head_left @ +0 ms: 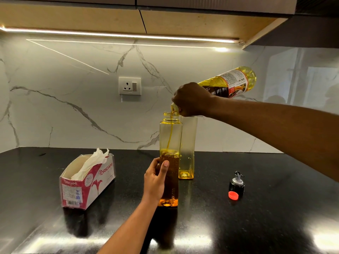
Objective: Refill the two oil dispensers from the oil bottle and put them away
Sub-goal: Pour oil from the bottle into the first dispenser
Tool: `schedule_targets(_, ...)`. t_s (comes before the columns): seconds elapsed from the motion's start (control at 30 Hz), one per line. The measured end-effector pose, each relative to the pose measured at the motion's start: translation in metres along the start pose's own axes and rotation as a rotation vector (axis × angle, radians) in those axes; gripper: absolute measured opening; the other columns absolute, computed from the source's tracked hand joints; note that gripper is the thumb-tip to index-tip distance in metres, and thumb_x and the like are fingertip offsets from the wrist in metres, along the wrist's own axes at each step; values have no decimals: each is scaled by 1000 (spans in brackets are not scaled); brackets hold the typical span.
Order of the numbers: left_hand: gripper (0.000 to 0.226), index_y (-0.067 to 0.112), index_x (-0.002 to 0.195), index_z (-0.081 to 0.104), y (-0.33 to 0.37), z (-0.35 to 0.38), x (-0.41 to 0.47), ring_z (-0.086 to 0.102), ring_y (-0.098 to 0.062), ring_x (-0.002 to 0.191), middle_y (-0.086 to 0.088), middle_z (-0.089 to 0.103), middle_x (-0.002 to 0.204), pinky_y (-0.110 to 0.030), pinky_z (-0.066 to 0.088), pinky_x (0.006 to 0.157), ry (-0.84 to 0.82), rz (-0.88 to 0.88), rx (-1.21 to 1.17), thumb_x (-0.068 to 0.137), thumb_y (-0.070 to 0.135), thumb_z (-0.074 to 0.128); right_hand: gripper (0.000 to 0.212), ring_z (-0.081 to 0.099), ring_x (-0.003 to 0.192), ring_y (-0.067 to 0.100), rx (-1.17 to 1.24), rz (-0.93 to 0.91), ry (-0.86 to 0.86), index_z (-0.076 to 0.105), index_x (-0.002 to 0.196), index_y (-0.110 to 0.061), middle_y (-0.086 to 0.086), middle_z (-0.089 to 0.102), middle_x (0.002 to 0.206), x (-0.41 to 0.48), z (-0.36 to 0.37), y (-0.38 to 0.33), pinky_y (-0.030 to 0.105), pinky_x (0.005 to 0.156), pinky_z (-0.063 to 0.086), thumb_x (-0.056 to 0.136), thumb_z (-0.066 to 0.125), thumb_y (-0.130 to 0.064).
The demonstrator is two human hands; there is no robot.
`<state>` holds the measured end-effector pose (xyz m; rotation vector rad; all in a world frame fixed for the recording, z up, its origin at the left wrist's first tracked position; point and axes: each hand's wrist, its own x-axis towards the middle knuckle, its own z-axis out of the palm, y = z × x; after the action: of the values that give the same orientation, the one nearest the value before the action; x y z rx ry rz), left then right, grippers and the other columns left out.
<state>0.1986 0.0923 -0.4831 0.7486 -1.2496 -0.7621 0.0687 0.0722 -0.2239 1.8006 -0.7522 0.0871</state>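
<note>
Status: first fill under way, judged a little over half done. The near tall square clear yellow-tinted plastic dispenser (170,136) stands about mid-worktop, and oil reaches somewhat above half its height. A thin stream falls into its open neck from the clear plastic oil bottle with the red-and-white label (233,83), which is tipped mouth-down above it.

The second square dispenser of the same kind (189,143) stands just behind and to the right, nearer the back edge. We see only a shallow layer of oil at its base, so we count it as not yet refilled.

Toward the right of the glossy black worktop (275,208) lie a black pourer cap with a grey spout (237,184) and, touching it, a small red screw cap (233,195). Capping, the second fill and putting away are left.

Left hand (156,178): wrapped round the near dispenser's lower body, thumb flat on the front face, fingers curled behind.

Right hand (190,99): gripping the bottle's neck end, back of hand toward us. Its fingers are curled under and mostly hidden.
</note>
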Motion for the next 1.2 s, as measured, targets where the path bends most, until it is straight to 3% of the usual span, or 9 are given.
schedule_targets(0.17,78,17,102,61,-1,-1,1,67,-21,83,-2,69,88,-30,53,71,-2,-7,-9,60,82,62,24,65,79,25,22,6,-7,66,85,-10,6,67,82,-1,-1,0,27,58,35,87,49,-26)
schedule_targets(0.5,81,16,102,61,1,1,0,67,-13,78,2,69,84,-22,53,65,11,10,-7,58,84,61,22,65,79,27,23,6,-15,65,84,-10,8,66,82,-1,-2,-1,27,58,32,86,49,-25)
schedule_targets(1.03,80,18,103,61,-1,0,0,68,-24,84,-5,70,88,-34,57,72,2,-15,-23,56,84,63,25,65,83,27,46,25,-37,66,88,-9,8,68,88,-4,-8,-3,26,60,33,87,48,-26)
schedule_targets(1.2,83,16,103,61,1,0,-1,68,-19,82,-2,69,87,-27,55,69,4,-8,-22,56,84,62,24,65,81,28,51,49,-79,66,87,-7,10,68,87,-5,-16,-4,27,61,35,88,48,-23)
